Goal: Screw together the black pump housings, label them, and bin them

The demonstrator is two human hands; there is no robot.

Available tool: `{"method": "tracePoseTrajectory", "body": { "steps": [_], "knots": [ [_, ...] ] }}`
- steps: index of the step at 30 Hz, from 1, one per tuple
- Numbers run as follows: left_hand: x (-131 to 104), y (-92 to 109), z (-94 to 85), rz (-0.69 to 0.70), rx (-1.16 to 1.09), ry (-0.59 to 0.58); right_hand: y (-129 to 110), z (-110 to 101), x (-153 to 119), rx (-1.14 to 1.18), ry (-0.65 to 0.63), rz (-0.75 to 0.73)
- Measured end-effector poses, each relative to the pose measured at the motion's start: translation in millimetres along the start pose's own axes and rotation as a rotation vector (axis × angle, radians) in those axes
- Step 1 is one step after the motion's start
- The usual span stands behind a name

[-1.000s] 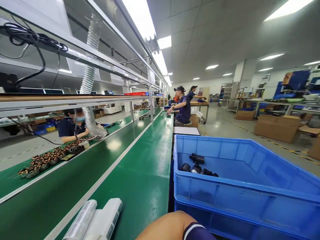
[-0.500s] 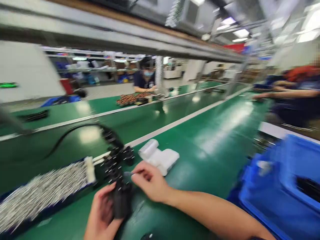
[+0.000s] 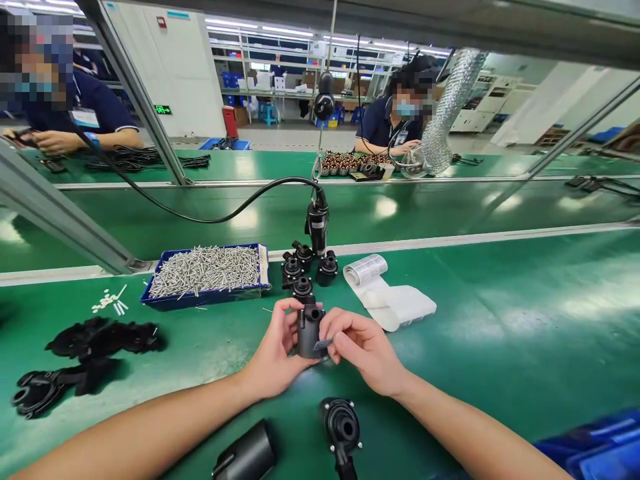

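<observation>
My left hand is wrapped around the left side of a black pump housing with a round port on top, holding it upright over the green bench. A small dark grey label is pinched between thumb and fingers of my right hand, right against the housing's front. Just behind stand several black pumps with screws in their round covers. Nearer to me lie another pump and a black cylindrical housing. To the right, a partly unrolled strip of white label backing rests on the bench.
A blue tray of metal screws sits back left. An electric screwdriver hangs on a cord behind the pumps. Black parts lie at left; blue bins stand at lower right. Two co-workers sit across the bench.
My view has swung left from the bench's right side to face it squarely. The right hand's label is now against the front of the housing; the left hand still grips the housing.
</observation>
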State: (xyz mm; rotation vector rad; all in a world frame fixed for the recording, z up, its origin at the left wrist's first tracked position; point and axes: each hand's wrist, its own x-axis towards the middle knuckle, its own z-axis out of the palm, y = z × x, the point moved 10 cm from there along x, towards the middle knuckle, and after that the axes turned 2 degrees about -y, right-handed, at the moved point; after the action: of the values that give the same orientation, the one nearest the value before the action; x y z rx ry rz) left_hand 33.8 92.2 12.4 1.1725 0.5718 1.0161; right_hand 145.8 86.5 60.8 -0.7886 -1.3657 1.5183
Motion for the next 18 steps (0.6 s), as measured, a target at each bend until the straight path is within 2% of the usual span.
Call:
{"method": "tracePoseTrajectory", "body": {
  "steps": [2,7,13,18],
  "knots": [
    [0,0,-3.0,0.015,0.05,0.016,0,0,1,-0.04,-0.003,0.006],
    [-4,0,-7.8,0.046,0.095,0.087,13,-15,-1,-0.109,0.131,0.116],
    [-5,-1,-11.8,0.017,0.167,0.14,20,-8,-2,-0.156,0.115,0.17],
    [-6,-4,-16.9,-0.005,0.199,0.186,27,-9,-4,-0.181,0.158,0.2]
  ]
}}
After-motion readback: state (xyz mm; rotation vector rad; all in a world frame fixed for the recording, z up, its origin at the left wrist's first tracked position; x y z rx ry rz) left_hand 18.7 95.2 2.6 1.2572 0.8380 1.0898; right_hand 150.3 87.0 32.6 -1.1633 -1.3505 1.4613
